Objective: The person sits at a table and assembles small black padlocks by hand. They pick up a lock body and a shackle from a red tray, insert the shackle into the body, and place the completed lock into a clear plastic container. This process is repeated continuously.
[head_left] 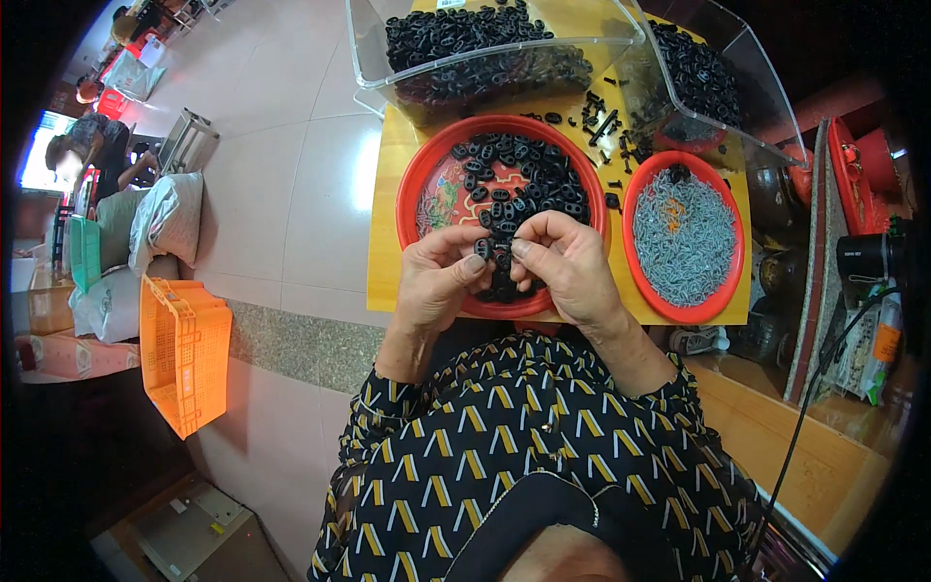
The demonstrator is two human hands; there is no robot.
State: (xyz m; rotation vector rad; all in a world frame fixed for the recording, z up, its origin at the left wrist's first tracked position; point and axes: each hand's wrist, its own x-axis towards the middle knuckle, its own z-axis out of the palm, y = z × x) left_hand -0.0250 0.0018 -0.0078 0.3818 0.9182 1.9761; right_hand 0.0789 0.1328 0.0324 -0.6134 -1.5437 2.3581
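Note:
Both hands meet over the near part of a round red tray (405,184) with a patterned bottom. Many small black plastic parts (567,179), oval with two holes, lie in it, heaped to the right. My left hand (438,274) is closed, pinching one black oval part (482,248) between thumb and fingers. Just beside it, my right hand (572,267) is closed too, thumb against index finger; whatever it grips is too small and covered to name. At its right stands a red oval tray (632,254) full of small silvery screws (684,242), with some orange bits among them.
Two clear plastic bins (504,48) (693,82) of black parts stand at the yellow table's (383,262) far side. Loose black pieces (603,128) lie between bins and trays. An orange crate (184,354) and stuffed sacks (167,221) are on the left floor. A person (92,145) is far left.

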